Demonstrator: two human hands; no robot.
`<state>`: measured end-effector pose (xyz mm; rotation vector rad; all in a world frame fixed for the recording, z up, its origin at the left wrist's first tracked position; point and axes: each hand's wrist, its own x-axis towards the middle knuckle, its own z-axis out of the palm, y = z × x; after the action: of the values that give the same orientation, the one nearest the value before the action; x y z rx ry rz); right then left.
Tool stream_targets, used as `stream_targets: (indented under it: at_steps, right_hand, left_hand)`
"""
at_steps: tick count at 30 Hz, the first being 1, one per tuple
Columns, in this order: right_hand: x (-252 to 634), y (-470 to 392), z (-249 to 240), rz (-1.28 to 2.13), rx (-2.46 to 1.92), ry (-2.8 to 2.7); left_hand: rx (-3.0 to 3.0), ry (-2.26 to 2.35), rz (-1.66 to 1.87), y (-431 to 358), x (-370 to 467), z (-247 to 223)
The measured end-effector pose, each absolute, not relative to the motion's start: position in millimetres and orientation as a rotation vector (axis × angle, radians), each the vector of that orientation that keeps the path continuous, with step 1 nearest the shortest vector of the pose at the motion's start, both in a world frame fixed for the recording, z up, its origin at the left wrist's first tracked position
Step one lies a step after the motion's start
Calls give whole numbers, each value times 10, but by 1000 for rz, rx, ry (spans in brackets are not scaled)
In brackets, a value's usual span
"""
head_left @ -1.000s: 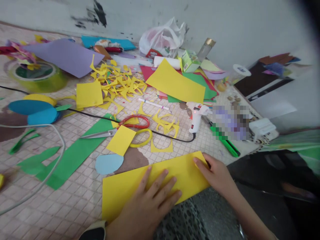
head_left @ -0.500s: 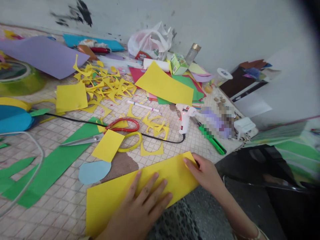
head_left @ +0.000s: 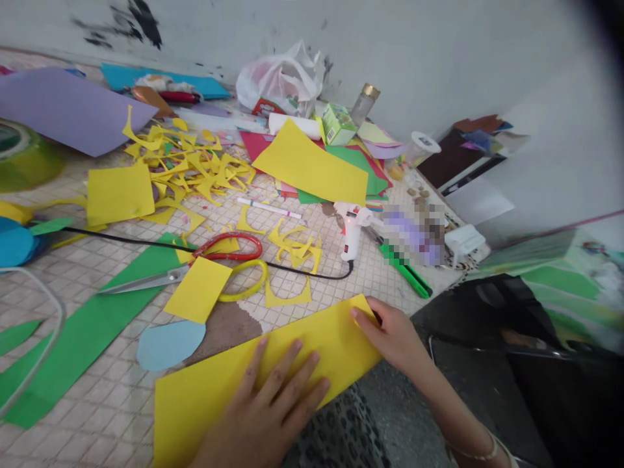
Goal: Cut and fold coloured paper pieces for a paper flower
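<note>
A long yellow sheet (head_left: 205,396) lies along the table's near edge. My left hand (head_left: 273,403) rests flat on it with the fingers spread. At the sheet's right end, my right hand (head_left: 390,328) pinches the corner, thumb on top and the other fingers partly hidden behind. Beyond the sheet are scissors (head_left: 246,247) with one red and one yellow handle loop, their blades over a green strip (head_left: 82,338). A small yellow square (head_left: 199,289) overlaps the scissors. Just below that square sits a light blue cutout (head_left: 170,346).
A white glue gun (head_left: 351,240) with a black cord stands beyond my right hand, beside a green cutter (head_left: 409,276). Yellow scraps (head_left: 195,166) are heaped at the back left, near a tape roll (head_left: 29,159). Stacked coloured sheets (head_left: 316,166) lie at the back.
The view has shifted slightly, so the table items appear further left. Both hands keep the same hold on the yellow sheet.
</note>
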<state>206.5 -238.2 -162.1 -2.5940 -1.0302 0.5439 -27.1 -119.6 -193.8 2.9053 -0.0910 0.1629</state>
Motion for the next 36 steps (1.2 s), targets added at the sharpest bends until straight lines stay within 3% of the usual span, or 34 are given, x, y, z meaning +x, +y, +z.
stream_targets:
  at_steps: [6, 36]
  right_hand:
    - [2057, -2387, -1624, 541, -2590, -1038]
    - [2078, -2468, -1612, 478, -2405, -858]
  left_hand:
    - [2905, -54, 294, -1240, -279, -2059]
    - [2953, -83, 254, -1205, -279, -1988]
